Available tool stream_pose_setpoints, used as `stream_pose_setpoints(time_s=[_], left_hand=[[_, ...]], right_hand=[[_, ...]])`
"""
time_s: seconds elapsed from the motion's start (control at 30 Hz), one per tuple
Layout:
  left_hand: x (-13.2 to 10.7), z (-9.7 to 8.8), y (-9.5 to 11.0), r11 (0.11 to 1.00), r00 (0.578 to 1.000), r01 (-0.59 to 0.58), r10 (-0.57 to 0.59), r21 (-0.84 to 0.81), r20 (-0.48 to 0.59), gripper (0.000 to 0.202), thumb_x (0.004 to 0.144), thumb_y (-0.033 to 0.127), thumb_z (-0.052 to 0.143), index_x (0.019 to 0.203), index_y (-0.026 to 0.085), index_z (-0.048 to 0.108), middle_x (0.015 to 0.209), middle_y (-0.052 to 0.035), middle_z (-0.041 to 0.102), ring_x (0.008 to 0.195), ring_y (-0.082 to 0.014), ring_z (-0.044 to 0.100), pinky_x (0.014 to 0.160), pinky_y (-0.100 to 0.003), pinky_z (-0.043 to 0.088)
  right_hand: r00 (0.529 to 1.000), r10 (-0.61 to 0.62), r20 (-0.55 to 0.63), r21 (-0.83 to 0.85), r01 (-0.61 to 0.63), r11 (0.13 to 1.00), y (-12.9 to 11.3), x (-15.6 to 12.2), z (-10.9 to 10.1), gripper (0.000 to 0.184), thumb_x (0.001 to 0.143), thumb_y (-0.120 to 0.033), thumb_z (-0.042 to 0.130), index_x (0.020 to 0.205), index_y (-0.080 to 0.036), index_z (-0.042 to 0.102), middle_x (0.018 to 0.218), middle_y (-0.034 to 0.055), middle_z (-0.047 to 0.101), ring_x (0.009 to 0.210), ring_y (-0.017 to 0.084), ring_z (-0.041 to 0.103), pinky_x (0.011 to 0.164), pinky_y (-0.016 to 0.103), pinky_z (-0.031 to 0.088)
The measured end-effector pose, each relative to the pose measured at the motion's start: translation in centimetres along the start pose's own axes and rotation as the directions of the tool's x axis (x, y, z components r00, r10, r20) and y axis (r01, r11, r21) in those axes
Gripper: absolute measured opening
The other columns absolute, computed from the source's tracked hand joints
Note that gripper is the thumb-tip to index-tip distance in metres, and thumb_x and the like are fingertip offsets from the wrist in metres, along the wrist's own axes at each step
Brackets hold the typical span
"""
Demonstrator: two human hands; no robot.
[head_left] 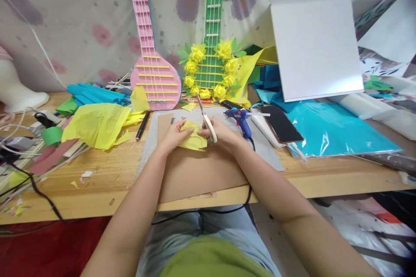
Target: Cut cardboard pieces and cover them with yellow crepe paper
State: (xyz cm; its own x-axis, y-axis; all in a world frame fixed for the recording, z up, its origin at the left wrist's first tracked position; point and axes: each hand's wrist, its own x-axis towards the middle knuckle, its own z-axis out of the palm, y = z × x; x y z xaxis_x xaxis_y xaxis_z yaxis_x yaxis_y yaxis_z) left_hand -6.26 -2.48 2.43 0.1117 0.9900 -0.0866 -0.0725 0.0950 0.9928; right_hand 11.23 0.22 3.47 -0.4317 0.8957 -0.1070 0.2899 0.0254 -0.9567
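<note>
Above a sheet of brown cardboard [208, 169], my left hand [173, 135] pinches a small piece of yellow crepe paper [192, 140] at its left side. A curved line shows on the paper's lower part. My right hand [221, 131] holds scissors [209, 126] with white handles, the blades pointing up and away from the paper. The right fingertips also touch the paper's right edge. Just beyond the hands stands a green paper instrument [211, 62] ringed with yellow paper flowers [219, 91].
A blue glue gun [239, 120] and a phone [282, 124] lie to the right, near a blue plastic-wrapped sheet [338, 130]. A pink paper instrument [156, 80], a black marker [142, 125] and yellow crepe scraps [97, 125] are at left. A white board [318, 47] leans behind.
</note>
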Motion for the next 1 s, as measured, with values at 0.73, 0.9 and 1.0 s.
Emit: stream_pose_setpoints(time_s=[0.73, 0.9, 1.0], left_hand=[[-0.4, -1.0, 0.1, 0.873, 0.838, -0.265, -0.001, -0.409, -0.545, 0.037, 0.051, 0.016, 0.075, 0.086, 0.016, 0.063, 0.092, -0.0040, 0.069, 0.086, -0.0181, 0.064, 0.076, -0.028, 0.051], [-0.2, -1.8, 0.4, 0.794, 0.833, -0.334, -0.005, -0.509, -0.554, 0.028, 0.053, 0.012, 0.072, 0.080, 0.014, 0.063, 0.087, -0.0046, 0.070, 0.081, -0.0162, 0.064, 0.076, -0.028, 0.050], [-0.2, -1.5, 0.3, 0.780, 0.848, -0.339, 0.011, -0.526, -0.530, 0.025, 0.053, 0.012, 0.073, 0.076, 0.014, 0.063, 0.083, -0.0041, 0.070, 0.075, -0.0148, 0.064, 0.073, -0.026, 0.051]], right_hand=[[0.990, -0.119, 0.071, -0.451, 0.138, 0.882, -0.4, -0.6, -1.6, 0.036, 0.071, -0.054, 0.054, 0.077, -0.020, 0.043, 0.078, 0.0015, 0.052, 0.069, 0.014, 0.047, 0.059, 0.025, 0.034], [0.947, -0.017, 0.319, -0.561, 0.204, 0.802, -1.1, -1.6, -3.0, 0.039, 0.073, -0.057, 0.050, 0.075, -0.018, 0.046, 0.069, -0.0010, 0.050, 0.063, 0.011, 0.044, 0.056, 0.023, 0.031], [0.928, -0.015, 0.373, -0.535, 0.228, 0.813, -1.2, -1.7, -2.9, 0.040, 0.074, -0.057, 0.049, 0.076, -0.018, 0.045, 0.069, -0.0012, 0.049, 0.061, 0.011, 0.044, 0.055, 0.022, 0.032]])
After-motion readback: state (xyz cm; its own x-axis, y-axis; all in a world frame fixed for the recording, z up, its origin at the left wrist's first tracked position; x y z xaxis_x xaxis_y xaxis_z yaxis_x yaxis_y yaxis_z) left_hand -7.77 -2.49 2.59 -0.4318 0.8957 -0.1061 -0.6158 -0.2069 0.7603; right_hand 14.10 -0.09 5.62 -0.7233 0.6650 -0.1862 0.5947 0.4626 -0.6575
